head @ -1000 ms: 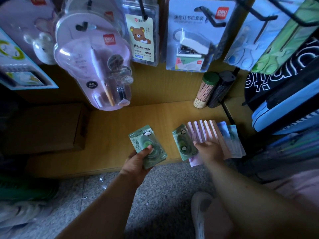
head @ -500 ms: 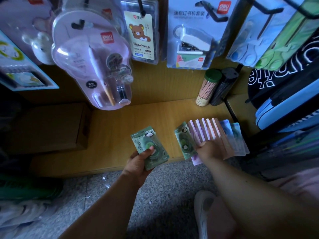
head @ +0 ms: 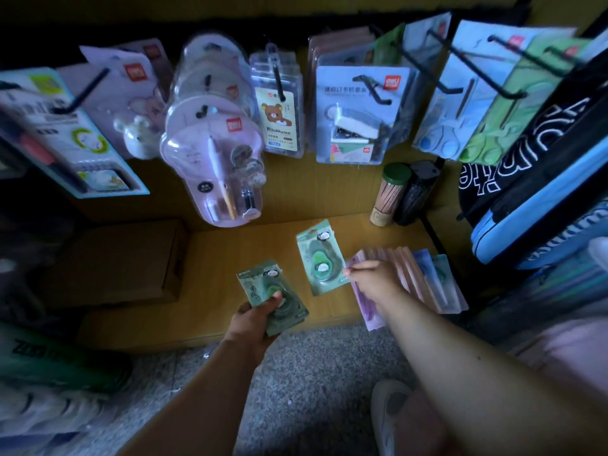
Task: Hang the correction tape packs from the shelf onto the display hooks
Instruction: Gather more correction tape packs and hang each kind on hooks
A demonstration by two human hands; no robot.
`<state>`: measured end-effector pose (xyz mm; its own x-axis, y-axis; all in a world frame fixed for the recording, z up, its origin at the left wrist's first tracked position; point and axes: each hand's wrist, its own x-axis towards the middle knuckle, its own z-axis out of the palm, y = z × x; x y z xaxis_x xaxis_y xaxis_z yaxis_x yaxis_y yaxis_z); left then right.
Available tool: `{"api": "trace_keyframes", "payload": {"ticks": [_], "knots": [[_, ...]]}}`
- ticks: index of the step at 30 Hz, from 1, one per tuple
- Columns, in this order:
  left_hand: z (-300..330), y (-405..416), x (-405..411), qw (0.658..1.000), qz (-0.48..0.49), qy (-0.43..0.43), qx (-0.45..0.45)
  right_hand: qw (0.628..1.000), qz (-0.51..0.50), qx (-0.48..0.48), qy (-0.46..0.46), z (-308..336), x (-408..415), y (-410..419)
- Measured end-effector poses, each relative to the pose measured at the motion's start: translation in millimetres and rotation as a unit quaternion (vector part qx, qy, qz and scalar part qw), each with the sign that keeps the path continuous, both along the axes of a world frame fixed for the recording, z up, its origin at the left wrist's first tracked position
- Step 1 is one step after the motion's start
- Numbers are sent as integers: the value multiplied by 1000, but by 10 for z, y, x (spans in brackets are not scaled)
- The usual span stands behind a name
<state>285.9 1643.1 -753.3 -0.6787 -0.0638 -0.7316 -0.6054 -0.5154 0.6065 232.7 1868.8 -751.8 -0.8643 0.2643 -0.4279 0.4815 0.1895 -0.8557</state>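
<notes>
Correction tape packs are what's getting sorted here, and two green ones are already in hand. The left hand (head: 255, 319) grips a green pack (head: 273, 296), thumb pressed over the front and fingers curled behind it. The right hand (head: 371, 281) pinches the lower edge of a second green pack (head: 319, 256) between thumb and fingertips, tilting it up just off the shelf (head: 230, 258). Right beside and partly under those fingers sits the fanned row of remaining packs (head: 414, 274), pink ones then a couple of blue.

If I were doing it, I'd turn the pack so its hang hole at the top faces up, then slide it along a free hook (head: 441, 60) rather than jabbing at it; those card tops probably bend easily.

Honestly it's dim, so I can't make out the hang hole on either pack, or whether the left hand holds one pack or several stacked. The right palm covers the near ends of the row, and which hook is meant for these isn't clear.
</notes>
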Motion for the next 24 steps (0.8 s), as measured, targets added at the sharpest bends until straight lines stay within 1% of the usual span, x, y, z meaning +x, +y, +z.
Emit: {"api": "trace_keyframes", "payload": {"ticks": [4,8,16,20,24], "knots": [[209,-10,54,1000,2,29,5,997,48,-68,4,309,137,-167],[408,-50,172,998,-1,61,18,993,71,-93,8,553,328,-227],[761,-99,476,992,-20,123,2,988,84,-126,24,873,631,-167],[921,-99,614,988,-33,151,-5,980,110,-163,31,1045,773,-176],[1071,-71,737,979,-61,192,9,977,143,-156,42,1188,935,-234]]}}
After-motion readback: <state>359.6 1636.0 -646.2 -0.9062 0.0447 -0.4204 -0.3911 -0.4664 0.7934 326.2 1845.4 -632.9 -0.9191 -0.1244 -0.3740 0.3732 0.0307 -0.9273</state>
